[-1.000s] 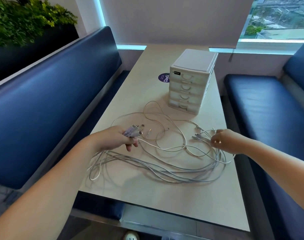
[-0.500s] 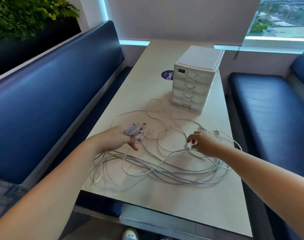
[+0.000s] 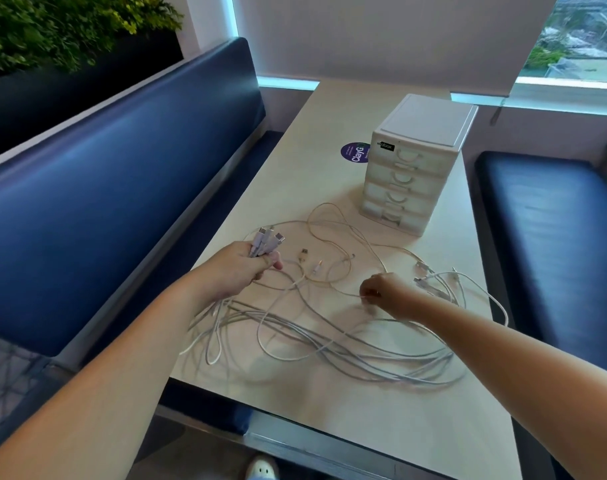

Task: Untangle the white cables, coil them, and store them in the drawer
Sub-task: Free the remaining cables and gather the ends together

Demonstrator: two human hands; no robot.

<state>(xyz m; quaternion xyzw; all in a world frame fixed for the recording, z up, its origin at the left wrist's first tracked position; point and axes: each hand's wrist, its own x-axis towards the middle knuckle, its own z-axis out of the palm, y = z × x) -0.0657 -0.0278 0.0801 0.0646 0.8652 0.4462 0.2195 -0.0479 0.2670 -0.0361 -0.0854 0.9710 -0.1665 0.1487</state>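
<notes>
In the upper left corner of the frame a green plant (image 3: 52, 32) sits above the dark blue bench (image 3: 122, 202) that fills the left side. Left of centre, my left hand (image 3: 238, 273) is curled tight round a bunch of plug ends (image 3: 266, 241), which fan out above my fingers. The white cables (image 3: 329, 351) trail from that fist and sprawl in loose, crossed loops over the pale table (image 3: 399, 427), across the middle of the frame. Just right of centre, my right hand (image 3: 386, 292) pinches one thin strand between curled fingertips, its knuckles up. Above it, in the upper middle, the white drawer unit (image 3: 412, 168) stands upright with all its drawers pushed in, a round purple sticker (image 3: 354, 152) just to its left. A second blue bench (image 3: 554, 244) runs along the right edge.
</notes>
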